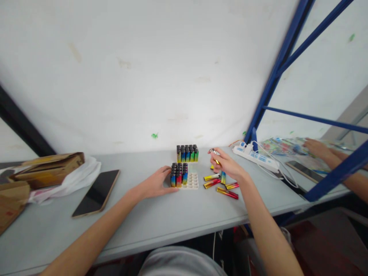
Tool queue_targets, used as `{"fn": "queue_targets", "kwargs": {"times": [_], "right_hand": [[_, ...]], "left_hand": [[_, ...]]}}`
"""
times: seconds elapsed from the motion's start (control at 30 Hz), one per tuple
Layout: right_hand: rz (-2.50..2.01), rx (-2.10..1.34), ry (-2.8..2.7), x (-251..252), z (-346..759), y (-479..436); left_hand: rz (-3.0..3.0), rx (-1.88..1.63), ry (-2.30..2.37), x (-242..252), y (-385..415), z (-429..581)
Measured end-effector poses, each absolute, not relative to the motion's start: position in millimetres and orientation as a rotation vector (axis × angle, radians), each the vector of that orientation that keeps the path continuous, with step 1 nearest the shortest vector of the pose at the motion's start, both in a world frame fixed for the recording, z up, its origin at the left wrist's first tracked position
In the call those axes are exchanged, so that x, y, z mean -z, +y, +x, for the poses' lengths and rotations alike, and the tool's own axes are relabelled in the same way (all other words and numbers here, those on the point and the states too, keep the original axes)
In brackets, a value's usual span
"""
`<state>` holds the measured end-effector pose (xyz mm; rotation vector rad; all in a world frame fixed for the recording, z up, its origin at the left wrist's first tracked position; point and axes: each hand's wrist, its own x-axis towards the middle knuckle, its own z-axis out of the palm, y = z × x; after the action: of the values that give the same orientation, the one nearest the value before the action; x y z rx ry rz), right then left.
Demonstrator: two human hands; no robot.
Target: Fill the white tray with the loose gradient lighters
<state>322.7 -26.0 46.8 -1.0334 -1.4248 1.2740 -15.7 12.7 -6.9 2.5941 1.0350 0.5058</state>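
We are grasping a lighter with our right hand; our left hand is curving beside the white tray, whether gripping, we cannot tell.

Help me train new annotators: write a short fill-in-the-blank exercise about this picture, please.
1. The left hand is at a partly filled tray coloured ____.
2. The right hand holds a lighter, while loose lighters lie to the ____ of the tray.
3. The phone nearest the cardboard box lies to the ____ of the left hand.
4. The frame post beside the power strip is painted ____.

Missing words: white; right; left; blue.
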Motion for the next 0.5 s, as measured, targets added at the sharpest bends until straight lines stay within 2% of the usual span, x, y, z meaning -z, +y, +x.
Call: {"fn": "queue_targets", "kwargs": {"times": [0.27,0.5], "right_hand": [[-1.264,-1.199,-1.236,-36,264,-17],[-1.279,-1.141,-1.183,-26,246,-21]], "left_hand": [[2.568,-0.543,1.009,8,13,-15],[2.584,-0.533,0.998,8,13,-15]]}}
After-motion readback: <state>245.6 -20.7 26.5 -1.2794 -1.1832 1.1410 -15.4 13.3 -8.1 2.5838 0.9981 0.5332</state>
